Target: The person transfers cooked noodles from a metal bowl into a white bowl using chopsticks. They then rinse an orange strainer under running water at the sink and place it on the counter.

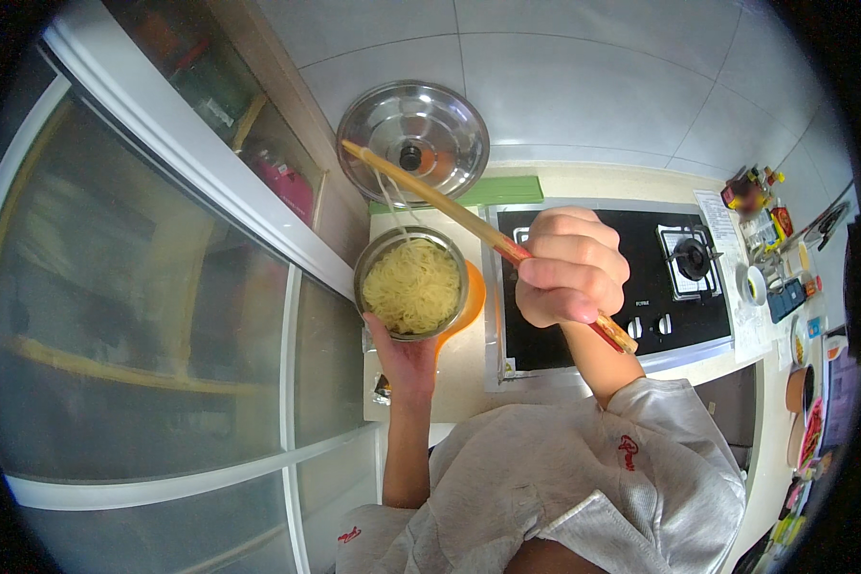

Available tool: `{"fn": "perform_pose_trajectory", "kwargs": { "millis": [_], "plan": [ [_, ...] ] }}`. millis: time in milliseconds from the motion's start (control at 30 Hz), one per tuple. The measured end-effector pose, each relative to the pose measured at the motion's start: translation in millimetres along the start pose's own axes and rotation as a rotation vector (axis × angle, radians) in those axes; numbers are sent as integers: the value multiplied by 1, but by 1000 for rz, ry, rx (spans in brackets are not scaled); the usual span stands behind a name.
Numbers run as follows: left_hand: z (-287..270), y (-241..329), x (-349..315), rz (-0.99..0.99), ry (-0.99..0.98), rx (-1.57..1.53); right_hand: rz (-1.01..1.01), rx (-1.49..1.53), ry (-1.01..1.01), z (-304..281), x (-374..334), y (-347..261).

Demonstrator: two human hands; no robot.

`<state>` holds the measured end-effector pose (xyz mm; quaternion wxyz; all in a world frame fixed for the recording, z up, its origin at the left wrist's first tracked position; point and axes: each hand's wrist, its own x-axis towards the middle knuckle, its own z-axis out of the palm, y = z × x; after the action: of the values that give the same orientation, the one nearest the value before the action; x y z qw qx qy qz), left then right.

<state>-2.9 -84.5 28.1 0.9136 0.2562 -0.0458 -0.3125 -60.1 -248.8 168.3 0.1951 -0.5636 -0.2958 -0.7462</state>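
My left hand [404, 356] holds a round metal bowl [377, 256] from below; the bowl is full of pale yellow noodles [413, 285]. An orange rim [473, 295] shows under the bowl's right side. My right hand [572, 266] is closed around long yellow chopsticks [430, 194] with red upper ends. Their tips reach up and left past the bowl, and a few thin noodle strands hang from them down into the bowl.
A steel pot lid [413, 129] leans against the tiled wall. A black gas hob [641, 277] with a burner [691, 256] sits in the cream counter. Bottles and jars [765, 215] crowd the right end. A sliding glass window [163, 316] fills the left.
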Motion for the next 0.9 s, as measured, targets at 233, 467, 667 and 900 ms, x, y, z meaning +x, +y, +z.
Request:
{"fn": "perform_pose_trajectory", "kwargs": {
  "millis": [233,467,667,900],
  "plan": [
    [-5,-10,2,-63,0,-12,-87,28,-11,11,25,5],
    [-7,-8,0,-43,31,16,196,123,-254,-2,13,-10],
    [-4,13,-7,-9,13,165,781,-21,-677,-17,-12,-6],
    [-13,24,-7,-52,83,127,877,-9,-655,-22,-33,-3]
  ]
}}
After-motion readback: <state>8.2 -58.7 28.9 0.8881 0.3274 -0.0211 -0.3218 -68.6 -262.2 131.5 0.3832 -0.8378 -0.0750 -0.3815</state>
